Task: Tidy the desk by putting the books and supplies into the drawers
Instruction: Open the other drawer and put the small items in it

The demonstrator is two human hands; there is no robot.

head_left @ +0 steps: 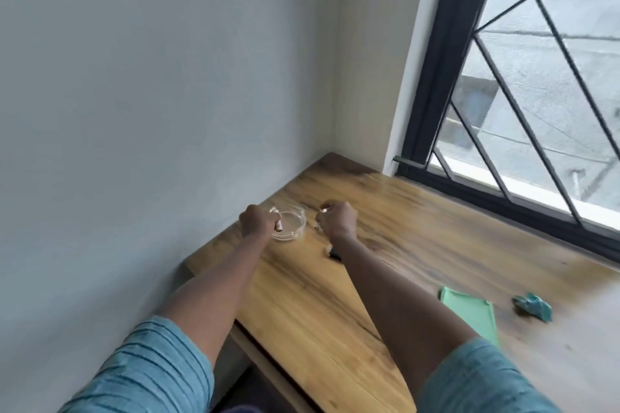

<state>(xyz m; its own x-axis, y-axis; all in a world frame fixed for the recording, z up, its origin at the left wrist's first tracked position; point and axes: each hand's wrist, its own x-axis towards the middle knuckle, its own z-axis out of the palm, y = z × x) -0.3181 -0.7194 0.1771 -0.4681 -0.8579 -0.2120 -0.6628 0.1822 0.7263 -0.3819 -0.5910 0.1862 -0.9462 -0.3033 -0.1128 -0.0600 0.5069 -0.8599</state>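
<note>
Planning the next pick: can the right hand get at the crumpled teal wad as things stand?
Likely yes for the path: the crumpled teal wad lies uncovered on the desk, beside the green tray. But the right hand is curled round small white pieces, so its fingers look too full to take it.

A small white piece (275, 210) pokes from the curled fingers of the left hand (256, 221), and a second white piece (324, 210) from those of the right hand (337, 221). Both are mostly hidden and too blurred to identify. Just behind the right fingers, a dark object (335, 256) lies half covered by the wrist (339, 240).
</note>
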